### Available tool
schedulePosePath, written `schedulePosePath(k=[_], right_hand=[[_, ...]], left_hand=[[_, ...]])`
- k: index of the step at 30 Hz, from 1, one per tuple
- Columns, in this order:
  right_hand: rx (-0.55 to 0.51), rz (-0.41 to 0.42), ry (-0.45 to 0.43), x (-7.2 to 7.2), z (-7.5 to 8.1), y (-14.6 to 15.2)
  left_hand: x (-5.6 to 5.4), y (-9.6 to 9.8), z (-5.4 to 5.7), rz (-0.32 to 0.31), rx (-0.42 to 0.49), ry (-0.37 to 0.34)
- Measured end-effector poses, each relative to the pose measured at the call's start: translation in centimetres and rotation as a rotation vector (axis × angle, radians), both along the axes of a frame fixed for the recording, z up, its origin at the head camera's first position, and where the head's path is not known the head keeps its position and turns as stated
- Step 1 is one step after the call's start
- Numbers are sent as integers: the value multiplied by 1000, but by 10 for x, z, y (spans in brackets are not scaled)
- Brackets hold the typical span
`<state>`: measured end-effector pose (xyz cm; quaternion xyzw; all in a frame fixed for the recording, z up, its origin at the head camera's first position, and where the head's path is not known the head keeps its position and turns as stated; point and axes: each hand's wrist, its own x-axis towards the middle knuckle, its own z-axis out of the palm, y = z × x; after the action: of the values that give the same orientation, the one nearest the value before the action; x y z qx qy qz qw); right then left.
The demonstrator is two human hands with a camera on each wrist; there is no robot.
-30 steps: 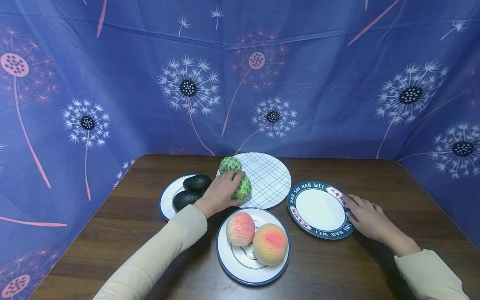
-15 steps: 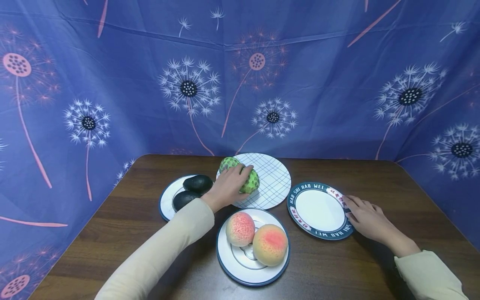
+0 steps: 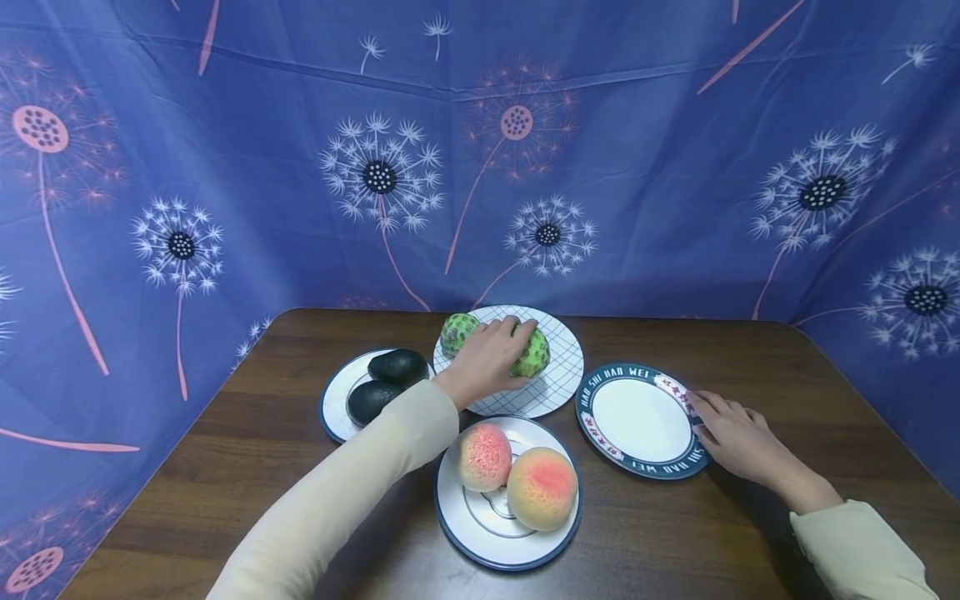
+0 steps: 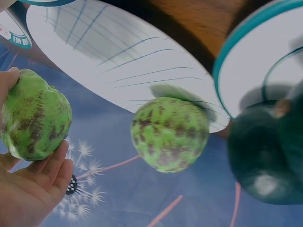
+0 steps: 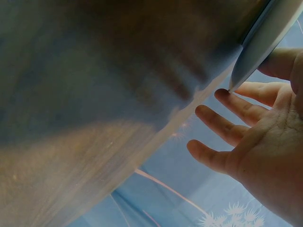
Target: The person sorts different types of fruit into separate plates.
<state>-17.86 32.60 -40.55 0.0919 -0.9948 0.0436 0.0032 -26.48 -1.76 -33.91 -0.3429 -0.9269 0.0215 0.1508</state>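
My left hand (image 3: 487, 358) grips a green, knobbly sugar apple (image 3: 532, 354) over the right half of the white checked plate (image 3: 555, 383). In the left wrist view, fingers and thumb lie round this sugar apple (image 4: 38, 116), which appears clear of the plate. A second sugar apple (image 3: 457, 332) sits at that plate's left side. Off to the right, my right hand (image 3: 738, 437) touches the right rim of a green-bordered plate (image 3: 637, 421) bearing white lettering. The right wrist view shows its fingers (image 5: 218, 125) spread and fairly straight, with thumb and fingertips at the plate's edge.
Two dark avocados (image 3: 397, 367) lie on a blue-rimmed plate (image 3: 335, 396) at the left. Nearest me, two peaches (image 3: 542, 489) rest on another blue-rimmed plate (image 3: 506, 554). A blue dandelion-print cloth (image 3: 637, 150) hangs behind the wooden table (image 3: 660, 533).
My left hand has carried the sugar apple rightward across the checked plate, away from the second one. The right hand and its plate have stayed put.
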Motion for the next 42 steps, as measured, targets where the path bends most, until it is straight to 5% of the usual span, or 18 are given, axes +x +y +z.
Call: schedulePosePath(k=[23,42], right_hand=[[16,38,41,-1,0,1],[31,20,26,1,-3,0]], left_hand=[[8,61,20,-54,-149,19],[13,105,11,-32,-260,0]])
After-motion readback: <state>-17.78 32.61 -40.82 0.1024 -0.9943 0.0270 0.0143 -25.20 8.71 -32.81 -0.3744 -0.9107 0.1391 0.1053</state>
